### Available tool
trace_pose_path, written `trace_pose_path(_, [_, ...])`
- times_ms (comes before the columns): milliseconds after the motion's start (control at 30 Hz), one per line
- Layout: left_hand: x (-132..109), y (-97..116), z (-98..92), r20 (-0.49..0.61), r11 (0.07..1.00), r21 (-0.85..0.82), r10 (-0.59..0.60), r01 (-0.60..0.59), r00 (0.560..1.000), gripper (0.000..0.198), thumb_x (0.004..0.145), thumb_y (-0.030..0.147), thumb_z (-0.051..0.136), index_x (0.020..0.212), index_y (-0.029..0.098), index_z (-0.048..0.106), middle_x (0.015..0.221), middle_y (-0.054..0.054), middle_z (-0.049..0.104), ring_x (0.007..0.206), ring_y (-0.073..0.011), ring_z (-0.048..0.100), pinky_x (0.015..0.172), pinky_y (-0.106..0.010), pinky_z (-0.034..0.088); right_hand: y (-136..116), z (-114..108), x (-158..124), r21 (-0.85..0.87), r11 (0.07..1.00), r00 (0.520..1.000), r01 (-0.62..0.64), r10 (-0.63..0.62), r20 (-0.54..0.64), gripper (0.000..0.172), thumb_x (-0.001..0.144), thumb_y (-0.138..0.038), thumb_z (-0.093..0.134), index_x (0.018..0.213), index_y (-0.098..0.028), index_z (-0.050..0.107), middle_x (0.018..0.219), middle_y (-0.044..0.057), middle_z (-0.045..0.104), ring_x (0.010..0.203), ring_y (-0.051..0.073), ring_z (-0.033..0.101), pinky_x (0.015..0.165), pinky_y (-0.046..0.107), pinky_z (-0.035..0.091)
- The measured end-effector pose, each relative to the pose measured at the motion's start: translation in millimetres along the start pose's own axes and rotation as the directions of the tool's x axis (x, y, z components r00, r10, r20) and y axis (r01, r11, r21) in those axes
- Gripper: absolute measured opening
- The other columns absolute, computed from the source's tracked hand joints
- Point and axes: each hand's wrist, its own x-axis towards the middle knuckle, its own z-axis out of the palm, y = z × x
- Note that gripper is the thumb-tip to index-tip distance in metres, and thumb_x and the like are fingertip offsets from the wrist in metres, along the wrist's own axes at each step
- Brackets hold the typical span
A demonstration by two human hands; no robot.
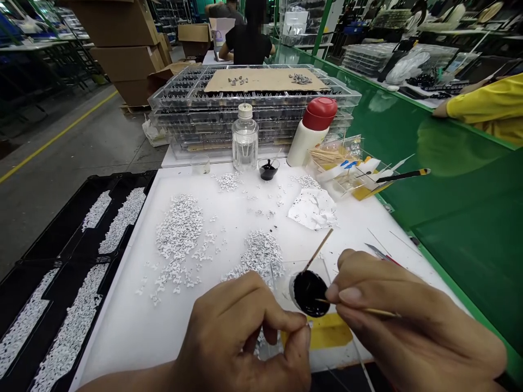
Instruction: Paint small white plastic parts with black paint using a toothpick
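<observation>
My right hand (pixel 392 310) pinches a thin wooden toothpick (pixel 382 312), its tip over the small cup of black paint (pixel 309 294). A second wooden stick (pixel 319 247) leans in that cup. Left of the cup, my left hand (pixel 253 332) is closed in a pinch, thumb against forefinger. A tiny bit of a small white part (pixel 310 324) shows at its fingertips; the rest is hidden. The cup stands on a clear plastic piece with a yellow patch (pixel 327 332). A pile of small white parts (pixel 261 250) lies just beyond my left hand.
Another white pile (pixel 180 226) spreads on the left of the white table. Behind stand a clear bottle (pixel 245 139), a dish of black liquid (pixel 268 171), a red-capped flask (pixel 312 130) and stacked clear trays (pixel 183 128). Black trays (pixel 77 277) flank the left; a green panel (pixel 461 207) the right.
</observation>
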Motion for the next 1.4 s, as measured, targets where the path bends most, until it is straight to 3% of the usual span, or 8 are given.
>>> trace_pose_path(167, [0, -3, 1.8, -0.024, 1.0, -0.004, 0.004, -0.004, 1.0, 0.024, 0.096, 0.001, 0.074, 0.091, 0.024, 0.07, 0.066, 0.007, 0.067, 0.048, -0.0063, 0.062, 0.043, -0.014, 0.045, -4, 0, -4, 0.011, 0.998, 0.998, -0.057, 0.057, -0.005, 0.04, 0.112, -0.002, 0.085, 0.144, -0.026, 0.082, 0.105, 0.006, 0.092, 0.083, 0.024, 0.086, 0.072, 0.037, 0.075])
trace_pose_path(367, [-3, -3, 5.0, -0.039, 1.0, -0.017, -0.018, 0.017, 0.999, 0.025, 0.095, 0.002, 0.075, 0.09, 0.025, 0.068, 0.066, 0.009, 0.064, 0.049, -0.0062, 0.06, 0.044, -0.014, 0.045, -11, 0, -11, 0.044, 0.99, 0.991, -0.134, 0.134, -0.002, 0.035, 0.115, -0.006, 0.085, 0.142, -0.028, 0.085, 0.106, 0.005, 0.093, 0.083, 0.023, 0.086, 0.076, 0.038, 0.076])
trace_pose_path(567, [-6, 1, 4.7, -0.033, 0.997, -0.053, -0.063, 0.061, 0.997, 0.026, 0.096, 0.002, 0.077, 0.09, 0.026, 0.069, 0.068, 0.007, 0.065, 0.051, -0.0094, 0.062, 0.043, -0.018, 0.046, -2, -3, -15, 0.152, 0.986, 0.998, -0.064, 0.062, 0.021, 0.044, 0.116, -0.009, 0.088, 0.157, -0.025, 0.084, 0.119, 0.008, 0.095, 0.076, 0.021, 0.084, 0.079, 0.04, 0.078])
trace_pose_path(667, [-6, 0, 5.4, -0.032, 0.996, -0.056, -0.071, 0.069, 0.997, 0.026, 0.098, 0.002, 0.078, 0.092, 0.026, 0.07, 0.069, 0.006, 0.066, 0.051, -0.0097, 0.063, 0.043, -0.018, 0.046, 1, -9, -15, 0.181, 0.983, 0.996, -0.041, 0.025, 0.091, 0.043, 0.115, -0.01, 0.09, 0.156, -0.021, 0.085, 0.123, 0.01, 0.095, 0.072, 0.019, 0.081, 0.08, 0.038, 0.078])
trace_pose_path(800, [-7, 0, 5.7, -0.03, 0.996, -0.051, -0.072, 0.07, 0.997, 0.026, 0.099, 0.002, 0.077, 0.094, 0.026, 0.069, 0.069, 0.007, 0.066, 0.052, -0.0086, 0.062, 0.044, -0.017, 0.046, -1, -17, -13, 0.177, 0.982, 0.986, -0.067, 0.037, 0.165, 0.052, 0.114, -0.008, 0.091, 0.162, -0.025, 0.082, 0.125, 0.007, 0.095, 0.075, 0.018, 0.083, 0.081, 0.036, 0.077])
trace_pose_path(1033, [-6, -3, 7.4, -0.027, 0.996, -0.049, -0.073, 0.072, 0.997, 0.026, 0.099, 0.002, 0.078, 0.094, 0.026, 0.069, 0.07, 0.008, 0.064, 0.052, -0.0081, 0.061, 0.043, -0.017, 0.044, 4, -17, -20, 0.187, 0.979, 0.984, -0.076, 0.044, 0.17, 0.057, 0.112, -0.007, 0.089, 0.166, -0.025, 0.082, 0.123, 0.008, 0.094, 0.078, 0.021, 0.085, 0.082, 0.039, 0.077])
trace_pose_path(1400, [-8, -2, 11.8, -0.043, 0.998, -0.046, -0.055, 0.053, 0.998, 0.026, 0.097, 0.002, 0.079, 0.092, 0.025, 0.068, 0.069, 0.008, 0.064, 0.051, -0.0077, 0.06, 0.043, -0.016, 0.043, -2, -12, -11, 0.135, 0.989, 0.982, -0.059, 0.033, 0.188, 0.039, 0.121, -0.012, 0.086, 0.157, -0.022, 0.079, 0.129, 0.005, 0.094, 0.086, 0.015, 0.084, 0.092, 0.032, 0.076])
